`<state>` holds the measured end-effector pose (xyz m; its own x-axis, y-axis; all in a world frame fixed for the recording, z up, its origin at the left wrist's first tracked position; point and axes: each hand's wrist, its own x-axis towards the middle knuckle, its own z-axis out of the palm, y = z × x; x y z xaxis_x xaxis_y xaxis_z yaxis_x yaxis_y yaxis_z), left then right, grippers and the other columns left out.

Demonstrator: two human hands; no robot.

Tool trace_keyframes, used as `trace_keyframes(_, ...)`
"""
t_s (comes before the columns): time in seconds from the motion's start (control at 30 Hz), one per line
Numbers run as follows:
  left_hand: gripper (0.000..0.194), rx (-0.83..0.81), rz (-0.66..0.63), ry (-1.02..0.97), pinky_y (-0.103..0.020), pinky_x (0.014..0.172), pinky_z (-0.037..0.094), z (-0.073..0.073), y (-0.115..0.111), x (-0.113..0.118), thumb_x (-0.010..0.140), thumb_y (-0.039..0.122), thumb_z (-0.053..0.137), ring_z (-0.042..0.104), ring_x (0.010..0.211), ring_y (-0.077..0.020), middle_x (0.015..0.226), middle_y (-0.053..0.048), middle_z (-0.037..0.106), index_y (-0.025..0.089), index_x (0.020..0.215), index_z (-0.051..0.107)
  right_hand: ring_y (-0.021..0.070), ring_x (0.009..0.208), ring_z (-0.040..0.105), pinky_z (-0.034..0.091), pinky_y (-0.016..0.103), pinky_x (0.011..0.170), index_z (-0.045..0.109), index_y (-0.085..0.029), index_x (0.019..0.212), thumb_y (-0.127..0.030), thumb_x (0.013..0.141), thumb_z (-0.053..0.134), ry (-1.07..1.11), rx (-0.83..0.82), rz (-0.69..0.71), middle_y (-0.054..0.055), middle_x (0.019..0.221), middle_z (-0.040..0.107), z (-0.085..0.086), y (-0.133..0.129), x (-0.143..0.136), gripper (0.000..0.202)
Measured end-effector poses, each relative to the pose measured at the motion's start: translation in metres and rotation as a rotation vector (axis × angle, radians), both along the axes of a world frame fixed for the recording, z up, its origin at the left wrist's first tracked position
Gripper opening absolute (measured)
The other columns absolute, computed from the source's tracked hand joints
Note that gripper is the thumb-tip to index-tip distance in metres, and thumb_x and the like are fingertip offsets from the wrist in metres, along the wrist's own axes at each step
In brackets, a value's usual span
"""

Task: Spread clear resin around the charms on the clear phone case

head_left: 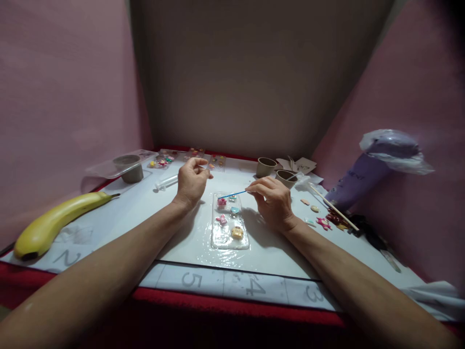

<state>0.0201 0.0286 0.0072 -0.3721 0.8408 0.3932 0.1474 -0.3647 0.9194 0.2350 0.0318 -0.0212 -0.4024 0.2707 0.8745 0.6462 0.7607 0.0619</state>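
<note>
A clear phone case [227, 241] with several small colourful charms on it lies on a white board, wet and shiny around its edges. My right hand [273, 201] pinches a thin blue stick [236, 193], whose far end reaches over the top left of the case near a pink charm [222, 203]. Beyond the case on the left, my left hand [193, 182] hovers with its fingers curled; whether anything is between the fingertips is too small to tell. A yellow charm [237, 232] sits at the lower right of the case.
A banana [58, 224] lies at the left, near a cup [131, 169] under a clear lid. A syringe [167, 182] is beside my left hand. Two cups [266, 167] stand behind my right hand. Loose charms [324, 223], a wooden stick [336, 208] and a purple wrapped object [363, 177] are at the right.
</note>
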Motion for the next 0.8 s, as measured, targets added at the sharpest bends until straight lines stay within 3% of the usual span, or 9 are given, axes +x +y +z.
trace_keyframes(0.8,0.02,0.005,-0.011,-0.018,-0.03,0.065,0.046,-0.0017,0.0,0.0003,0.067,0.005,0.058,0.062,0.06,-0.0163,0.058,0.002,0.061,0.017,0.083,0.057,0.0157,0.073,0.064,0.044,0.03,0.066,0.072,-0.022,0.075,-0.01,0.088,0.055,-0.015,-0.014,-0.014,0.001,0.078,0.074,0.0004,0.0007,0.0019,0.024)
